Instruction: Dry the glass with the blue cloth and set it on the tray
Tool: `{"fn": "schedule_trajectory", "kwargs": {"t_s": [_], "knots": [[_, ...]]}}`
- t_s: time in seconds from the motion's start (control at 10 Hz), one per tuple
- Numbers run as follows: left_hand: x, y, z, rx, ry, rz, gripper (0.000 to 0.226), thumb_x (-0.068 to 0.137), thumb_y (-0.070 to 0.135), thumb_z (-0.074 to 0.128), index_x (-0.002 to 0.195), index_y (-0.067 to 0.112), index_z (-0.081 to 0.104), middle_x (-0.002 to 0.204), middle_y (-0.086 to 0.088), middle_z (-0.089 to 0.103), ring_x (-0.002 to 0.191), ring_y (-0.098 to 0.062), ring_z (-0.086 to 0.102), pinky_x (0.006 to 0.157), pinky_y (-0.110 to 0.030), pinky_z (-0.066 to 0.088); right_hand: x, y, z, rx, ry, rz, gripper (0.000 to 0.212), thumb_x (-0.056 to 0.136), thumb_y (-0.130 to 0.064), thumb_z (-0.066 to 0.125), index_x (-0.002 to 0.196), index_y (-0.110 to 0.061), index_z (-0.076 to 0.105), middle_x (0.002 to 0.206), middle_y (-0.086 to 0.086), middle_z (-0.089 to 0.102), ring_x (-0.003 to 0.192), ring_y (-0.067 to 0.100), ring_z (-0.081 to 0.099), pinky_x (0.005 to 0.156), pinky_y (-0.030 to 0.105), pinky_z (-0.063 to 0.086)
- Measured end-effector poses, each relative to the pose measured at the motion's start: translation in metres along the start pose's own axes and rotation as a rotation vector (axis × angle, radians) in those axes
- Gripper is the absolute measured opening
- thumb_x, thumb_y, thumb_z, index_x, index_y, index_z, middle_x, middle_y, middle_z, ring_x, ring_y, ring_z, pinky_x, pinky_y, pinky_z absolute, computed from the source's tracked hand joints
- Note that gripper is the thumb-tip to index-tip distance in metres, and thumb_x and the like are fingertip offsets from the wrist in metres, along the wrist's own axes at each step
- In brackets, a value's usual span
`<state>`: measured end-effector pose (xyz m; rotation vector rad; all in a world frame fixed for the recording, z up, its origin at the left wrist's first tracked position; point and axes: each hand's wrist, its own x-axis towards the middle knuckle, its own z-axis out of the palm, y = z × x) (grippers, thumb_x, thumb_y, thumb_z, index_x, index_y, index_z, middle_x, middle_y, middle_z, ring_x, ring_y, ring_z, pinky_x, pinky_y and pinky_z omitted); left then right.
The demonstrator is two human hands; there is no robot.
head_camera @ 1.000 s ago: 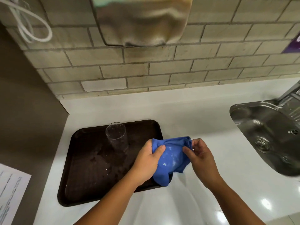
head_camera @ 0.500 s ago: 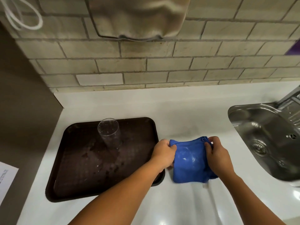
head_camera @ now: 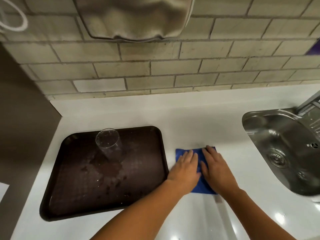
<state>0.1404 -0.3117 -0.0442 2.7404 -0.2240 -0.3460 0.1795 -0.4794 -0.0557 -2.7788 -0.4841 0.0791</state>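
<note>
**Glass on the tray, cloth pressed flat**

Your clear drinking glass [head_camera: 108, 144] stands upright on the far part of the dark brown plastic tray [head_camera: 72, 203], well left of both hands. The folded blue cloth [head_camera: 181, 153] lies on the white counter [head_camera: 190, 118] just right of the tray. Your left hand [head_camera: 186, 168] and right hand [head_camera: 216, 170] lie flat on it, fingers extended, gripping nothing. The left hand is nearer the glass.
</note>
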Motion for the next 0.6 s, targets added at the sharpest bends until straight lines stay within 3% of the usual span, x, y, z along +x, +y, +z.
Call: {"fn": "schedule_trajectory", "kwargs": {"t_s": [0.1, 0.4, 0.6], "knots": [[0.002, 0.001, 0.011, 0.126, -0.182, 0.012, 0.082, 0.119, 0.041, 0.038, 0.175, -0.001, -0.004, 0.187, -0.019, -0.006, 0.173, -0.035, -0.006, 0.14, -0.048, 0.003, -0.01, 0.003, 0.016, -0.011, -0.131, -0.009, 0.062, 0.117, -0.027, 0.046, 0.171, -0.006, 0.023, 0.182, 0.014, 0.016, 0.17, 0.03, 0.012, 0.135, 0.038, 0.007], [-0.013, -0.009, -0.017, -0.082, -0.204, 0.006, 0.101, 0.11, 0.047, 0.06, 0.177, 0.006, -0.002, 0.188, -0.014, -0.008, 0.173, -0.031, -0.008, 0.14, -0.043, -0.001, -0.008, 0.009, 0.025, -0.008, -0.178, -0.021, 0.066, 0.118, -0.036, 0.036, 0.173, -0.013, 0.007, 0.184, 0.007, 0.002, 0.17, 0.023, -0.001, 0.135, 0.035, -0.001], [-0.048, -0.032, -0.07, -0.306, -0.002, -0.006, 0.093, 0.112, 0.048, 0.057, 0.179, 0.017, 0.001, 0.189, -0.003, -0.004, 0.174, -0.021, -0.003, 0.137, -0.036, 0.006, 0.001, -0.006, 0.016, -0.026, -0.181, 0.04, 0.068, 0.117, -0.044, 0.033, 0.175, -0.015, 0.01, 0.185, 0.006, 0.004, 0.171, 0.025, 0.005, 0.137, 0.041, 0.008]]}}
